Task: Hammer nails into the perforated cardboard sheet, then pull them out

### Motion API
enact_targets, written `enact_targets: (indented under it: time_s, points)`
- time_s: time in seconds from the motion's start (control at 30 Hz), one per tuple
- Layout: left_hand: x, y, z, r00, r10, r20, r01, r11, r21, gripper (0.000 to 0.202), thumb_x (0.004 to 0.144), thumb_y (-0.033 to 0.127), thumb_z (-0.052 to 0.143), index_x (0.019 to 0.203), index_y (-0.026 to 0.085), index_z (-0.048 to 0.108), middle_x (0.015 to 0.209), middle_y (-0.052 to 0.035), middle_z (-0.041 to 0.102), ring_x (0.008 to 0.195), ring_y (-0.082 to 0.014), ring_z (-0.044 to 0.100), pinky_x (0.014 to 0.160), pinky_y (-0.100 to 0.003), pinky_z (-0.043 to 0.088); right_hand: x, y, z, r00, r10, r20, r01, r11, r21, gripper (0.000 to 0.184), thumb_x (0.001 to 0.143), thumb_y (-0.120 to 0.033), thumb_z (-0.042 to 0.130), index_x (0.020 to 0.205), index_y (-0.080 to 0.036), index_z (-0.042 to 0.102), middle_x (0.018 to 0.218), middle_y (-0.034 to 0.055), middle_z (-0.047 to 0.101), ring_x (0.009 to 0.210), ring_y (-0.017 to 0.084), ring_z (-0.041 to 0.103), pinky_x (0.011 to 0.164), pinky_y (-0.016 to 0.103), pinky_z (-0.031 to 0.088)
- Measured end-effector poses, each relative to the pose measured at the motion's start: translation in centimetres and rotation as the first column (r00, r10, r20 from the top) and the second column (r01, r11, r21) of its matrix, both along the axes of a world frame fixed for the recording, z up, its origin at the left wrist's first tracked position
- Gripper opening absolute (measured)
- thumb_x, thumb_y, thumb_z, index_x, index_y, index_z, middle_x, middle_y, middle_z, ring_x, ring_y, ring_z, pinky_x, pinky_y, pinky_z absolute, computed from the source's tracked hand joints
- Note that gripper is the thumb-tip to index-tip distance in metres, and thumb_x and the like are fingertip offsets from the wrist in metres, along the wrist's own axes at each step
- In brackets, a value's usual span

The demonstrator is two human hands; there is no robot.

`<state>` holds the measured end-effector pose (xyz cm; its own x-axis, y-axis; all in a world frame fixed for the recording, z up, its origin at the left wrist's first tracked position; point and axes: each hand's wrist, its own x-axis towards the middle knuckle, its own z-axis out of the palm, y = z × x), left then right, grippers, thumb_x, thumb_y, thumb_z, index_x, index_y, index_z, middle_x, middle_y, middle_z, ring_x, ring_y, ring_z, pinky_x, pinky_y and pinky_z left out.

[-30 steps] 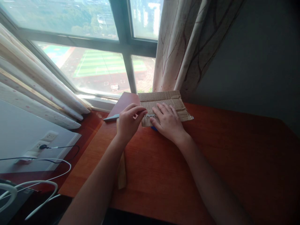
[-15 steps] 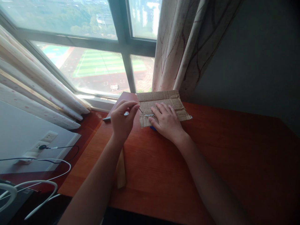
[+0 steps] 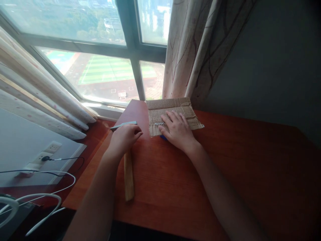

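Observation:
My right hand [image 3: 178,131] lies flat, fingers stretched out, on the near edge of a brown perforated cardboard sheet [image 3: 173,106] at the back of the red-brown table [image 3: 190,180]. A short row of thin metal pins [image 3: 158,124] stands in the sheet just left of its fingertips. A bit of something blue [image 3: 163,137] peeks from under the palm. My left hand [image 3: 124,137] hovers low over the table left of the sheet. Its thumb and fingers are pinched together, and what they hold does not show. A flat grey tool [image 3: 124,125] lies just behind it.
A wooden strip [image 3: 128,177] lies on the table beneath my left wrist, pointing at the front edge. Patterned curtains [image 3: 198,50] hang behind the sheet, beside a large window [image 3: 105,70]. White cables [image 3: 45,197] and a wall socket [image 3: 41,156] are at lower left.
My left hand pulled a thin pin away from the sheet, then moved left and down towards the table. My right hand stayed flat on the sheet.

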<state>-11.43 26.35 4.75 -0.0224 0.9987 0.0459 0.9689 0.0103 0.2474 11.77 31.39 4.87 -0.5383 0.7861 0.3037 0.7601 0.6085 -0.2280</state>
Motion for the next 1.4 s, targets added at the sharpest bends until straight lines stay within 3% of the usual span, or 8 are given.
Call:
enact_targets:
  time_s: [0.27, 0.5, 0.67, 0.77, 0.9, 1.0, 1.2, 1.4]
  points:
    - [1.2, 0.0, -1.5, 0.999, 0.017, -0.034, -0.018, 0.999, -0.050, 0.017, 0.085, 0.037, 0.060, 0.090, 0.025, 0.072, 0.094, -0.0042, 0.076, 0.081, -0.0234, 0.067, 0.057, -0.028, 0.037, -0.1, 0.0, -0.1, 1.000, -0.002, -0.009, 0.002, 1.000, 0.000, 0.054, 0.100, -0.049, 0.041, 0.142, -0.017, 0.056, 0.153, 0.0137, 0.047, 0.144, 0.032, 0.037, 0.120, 0.053, 0.023]
    - [1.2, -0.2, -1.3, 0.994, 0.108, -0.020, -0.109, 0.994, -0.030, 0.021, 0.087, 0.041, 0.058, 0.088, 0.025, 0.072, 0.088, -0.0030, 0.077, 0.077, -0.0221, 0.068, 0.055, -0.028, 0.035, -0.1, 0.1, -0.1, 1.000, -0.001, -0.008, 0.001, 1.000, -0.011, 0.055, 0.100, -0.050, 0.041, 0.142, -0.017, 0.055, 0.155, 0.0139, 0.045, 0.145, 0.033, 0.035, 0.120, 0.052, 0.022]
    - [0.8, 0.0, -1.0, 0.986, 0.163, -0.039, -0.159, 0.984, 0.084, 0.026, 0.089, 0.042, 0.055, 0.091, 0.024, 0.074, 0.086, -0.0055, 0.076, 0.080, -0.0254, 0.069, 0.056, -0.030, 0.035, -0.1, 0.0, -0.1, 1.000, -0.004, -0.014, 0.003, 1.000, -0.007, 0.054, 0.100, -0.049, 0.042, 0.142, -0.018, 0.056, 0.155, 0.0133, 0.046, 0.144, 0.033, 0.037, 0.120, 0.052, 0.022]
    - [0.7, 0.1, -1.0, 0.983, 0.174, 0.061, -0.183, 0.964, 0.194, 0.024, 0.088, 0.039, 0.057, 0.091, 0.023, 0.075, 0.079, -0.0056, 0.075, 0.075, -0.0238, 0.069, 0.058, -0.029, 0.039, -0.1, 0.0, 0.0, 1.000, -0.005, -0.014, 0.005, 1.000, -0.013, 0.054, 0.100, -0.049, 0.042, 0.142, -0.018, 0.056, 0.155, 0.0135, 0.046, 0.144, 0.033, 0.036, 0.120, 0.052, 0.022]
    - [1.1, 0.5, -0.8, 0.917, 0.046, 0.397, -0.196, 0.918, 0.346, 0.024, 0.087, 0.036, 0.060, 0.094, 0.019, 0.075, 0.079, -0.0044, 0.075, 0.069, -0.0181, 0.067, 0.065, -0.028, 0.048, -0.1, 0.0, 0.0, 1.000, -0.005, -0.015, 0.004, 1.000, -0.016, 0.054, 0.100, -0.050, 0.042, 0.142, -0.018, 0.056, 0.155, 0.0132, 0.046, 0.144, 0.033, 0.036, 0.120, 0.052, 0.022]
    - [1.9, 0.9, -0.1, 0.854, -0.062, 0.517, -0.177, 0.899, 0.400, 0.024, 0.087, 0.036, 0.062, 0.095, 0.017, 0.074, 0.080, -0.0034, 0.073, 0.067, -0.0154, 0.064, 0.065, -0.027, 0.049, 0.0, 0.0, 0.0, 1.000, -0.003, -0.022, 0.003, 1.000, -0.006, 0.054, 0.100, -0.049, 0.042, 0.141, -0.018, 0.057, 0.153, 0.0137, 0.047, 0.144, 0.033, 0.037, 0.120, 0.051, 0.022]
    - [3.3, 1.6, 1.3, 0.896, -0.221, 0.385, 0.081, 0.935, 0.346, 0.018, 0.085, 0.035, 0.067, 0.092, 0.020, 0.075, 0.079, -0.0013, 0.066, 0.066, -0.0130, 0.057, 0.063, -0.026, 0.045, 0.0, 0.1, -0.1, 1.000, -0.001, -0.024, 0.001, 1.000, -0.002, 0.054, 0.100, -0.049, 0.041, 0.141, -0.018, 0.056, 0.153, 0.0144, 0.047, 0.143, 0.033, 0.037, 0.119, 0.052, 0.022]
    - [3.9, 2.0, 1.6, 0.902, -0.242, 0.358, 0.136, 0.945, 0.298, 0.015, 0.085, 0.030, 0.065, 0.090, 0.021, 0.076, 0.084, -0.0019, 0.063, 0.067, -0.0126, 0.056, 0.064, -0.027, 0.044, 0.0, 0.0, 0.0, 1.000, 0.003, -0.024, -0.003, 1.000, 0.004, 0.054, 0.101, -0.049, 0.039, 0.142, -0.018, 0.055, 0.154, 0.0142, 0.046, 0.143, 0.032, 0.036, 0.119, 0.052, 0.023]
